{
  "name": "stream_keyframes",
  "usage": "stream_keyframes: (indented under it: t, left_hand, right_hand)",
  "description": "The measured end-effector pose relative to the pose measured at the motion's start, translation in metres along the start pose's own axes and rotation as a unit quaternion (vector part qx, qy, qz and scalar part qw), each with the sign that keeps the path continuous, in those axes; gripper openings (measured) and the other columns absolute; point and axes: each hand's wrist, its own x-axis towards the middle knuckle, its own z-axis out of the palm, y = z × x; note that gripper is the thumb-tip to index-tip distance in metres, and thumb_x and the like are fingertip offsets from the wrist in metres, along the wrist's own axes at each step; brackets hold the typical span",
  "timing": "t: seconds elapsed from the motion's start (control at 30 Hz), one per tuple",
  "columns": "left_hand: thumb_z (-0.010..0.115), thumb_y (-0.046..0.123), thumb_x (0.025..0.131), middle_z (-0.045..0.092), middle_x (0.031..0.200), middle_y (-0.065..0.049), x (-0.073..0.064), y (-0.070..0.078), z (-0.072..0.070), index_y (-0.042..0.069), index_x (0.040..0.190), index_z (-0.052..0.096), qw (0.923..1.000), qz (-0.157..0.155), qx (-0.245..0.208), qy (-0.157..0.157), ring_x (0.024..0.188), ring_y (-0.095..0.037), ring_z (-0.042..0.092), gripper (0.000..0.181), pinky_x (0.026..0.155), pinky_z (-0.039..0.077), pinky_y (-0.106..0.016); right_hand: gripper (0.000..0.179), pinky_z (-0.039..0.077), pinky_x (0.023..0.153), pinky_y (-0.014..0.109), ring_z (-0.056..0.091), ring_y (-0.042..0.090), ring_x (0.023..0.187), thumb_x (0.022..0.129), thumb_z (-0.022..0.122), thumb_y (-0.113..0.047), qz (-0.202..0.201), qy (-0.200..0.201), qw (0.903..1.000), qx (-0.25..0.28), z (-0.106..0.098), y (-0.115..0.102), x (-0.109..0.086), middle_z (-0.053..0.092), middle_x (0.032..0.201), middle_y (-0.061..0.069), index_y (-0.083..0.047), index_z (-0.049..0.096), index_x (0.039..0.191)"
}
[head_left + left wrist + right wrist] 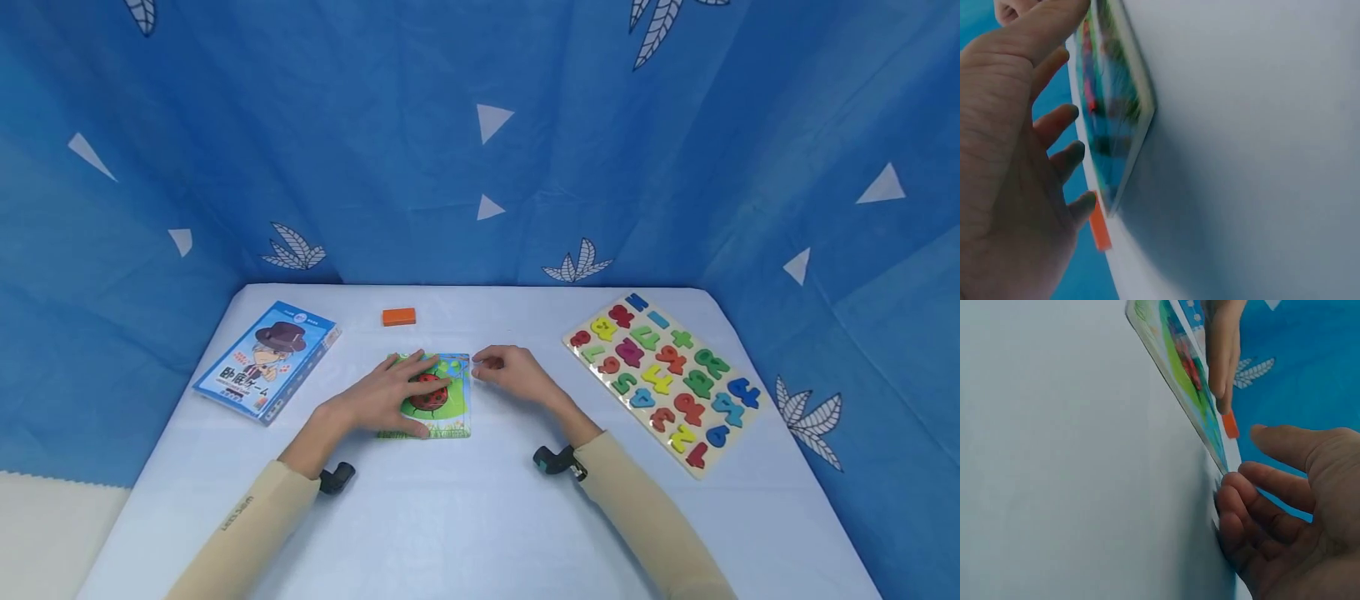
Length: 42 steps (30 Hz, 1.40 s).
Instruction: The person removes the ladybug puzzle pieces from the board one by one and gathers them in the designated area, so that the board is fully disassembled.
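A square ladybug picture puzzle (pixel 456 410) lies on the white table, green and blue with a red ladybug in its middle. Over its left part spreads my left hand (pixel 378 397), fingers apart; whether they touch the surface I cannot tell. In the left wrist view, that hand (pixel 1004 144) holds nothing, and the puzzle (pixel 1113 134) is beside its fingers. My right hand (pixel 517 375) is at the puzzle's upper right edge. Its fingers are loosely bent near the puzzle's corner in the right wrist view, with the thumb of that hand (pixel 1310 500) apart and nothing gripped.
An orange block (pixel 399 317) lies behind the puzzle. On the left is a blue game box (pixel 262 362) with a cartoon figure in a hat. A board of colourful numbers (pixel 667 375) lies at the right. Blue curtains (pixel 480 167) with white shapes surround the table.
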Motion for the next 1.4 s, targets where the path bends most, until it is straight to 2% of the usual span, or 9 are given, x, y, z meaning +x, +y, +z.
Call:
stream_keyframes:
  t: [0.1,0.23,0.43,0.7,0.87,1.0,1.4]
  left_hand:
    - [0.068,0.071,0.081,0.013,0.169,-0.003,-0.001,0.0,0.004,0.04,0.156,0.035,0.9999,-0.003,-0.005,-0.011,0.156,-0.033,0.005,0.087,0.12,0.011,-0.065]
    - [0.069,0.068,0.082,0.013,0.17,-0.002,-0.003,-0.002,0.006,0.04,0.154,0.039,0.9998,-0.003,-0.017,-0.008,0.156,-0.032,0.005,0.083,0.12,0.011,-0.067]
    - [0.07,0.067,0.081,0.014,0.169,-0.002,-0.004,-0.003,0.008,0.039,0.153,0.041,0.9996,0.002,-0.028,0.0,0.156,-0.032,0.006,0.082,0.12,0.01,-0.067]
    - [0.07,0.067,0.081,0.013,0.169,-0.003,-0.004,-0.002,0.008,0.039,0.152,0.043,0.9993,-0.007,-0.037,-0.002,0.156,-0.03,0.006,0.081,0.12,0.009,-0.066]
    - [0.07,0.066,0.081,0.012,0.17,-0.005,-0.003,-0.003,0.008,0.038,0.151,0.045,0.999,-0.007,-0.044,-0.002,0.156,-0.03,0.006,0.079,0.12,0.008,-0.066]
    - [0.071,0.065,0.081,0.011,0.17,-0.005,-0.002,-0.003,0.008,0.037,0.149,0.047,0.9988,-0.008,-0.049,-0.003,0.156,-0.03,0.005,0.078,0.121,0.007,-0.065]
    - [0.071,0.064,0.081,0.01,0.17,-0.004,0.0,-0.004,0.009,0.034,0.148,0.049,0.9983,-0.011,-0.057,-0.006,0.156,-0.029,0.002,0.077,0.121,0.004,-0.064]
  right_hand:
    - [0.029,0.051,0.078,0.03,0.061,0.012,0.086,0.093,0.071,-0.028,0.001,-0.014,0.9999,-0.001,0.008,-0.005,0.004,0.069,0.093,-0.004,-0.013,0.074,0.118]
    - [0.032,0.049,0.074,0.029,0.058,0.013,0.082,0.093,0.071,-0.028,-0.001,-0.022,0.9996,-0.018,0.013,-0.012,0.008,0.067,0.091,-0.004,-0.011,0.073,0.12]
    - [0.036,0.046,0.068,0.028,0.055,0.012,0.075,0.093,0.07,-0.029,-0.003,-0.022,0.9987,-0.045,0.017,-0.017,0.01,0.064,0.086,-0.004,-0.01,0.071,0.124]
    - [0.038,0.044,0.063,0.027,0.054,0.011,0.069,0.093,0.072,-0.03,0.003,-0.022,0.9975,-0.066,0.022,-0.022,0.012,0.063,0.084,-0.004,-0.01,0.071,0.125]
    - [0.034,0.045,0.061,0.026,0.054,0.011,0.068,0.094,0.071,-0.025,0.009,-0.019,0.9966,-0.08,0.023,-0.025,0.013,0.063,0.082,-0.004,-0.009,0.071,0.124]
    - [0.031,0.045,0.063,0.026,0.055,0.011,0.07,0.095,0.069,-0.02,0.012,-0.017,0.9959,-0.088,0.023,-0.026,0.013,0.062,0.083,-0.003,-0.009,0.071,0.124]
    - [0.028,0.048,0.073,0.029,0.056,0.014,0.081,0.095,0.067,-0.017,0.036,-0.002,0.9973,-0.063,0.024,-0.029,0.012,0.062,0.091,-0.002,-0.008,0.072,0.122]
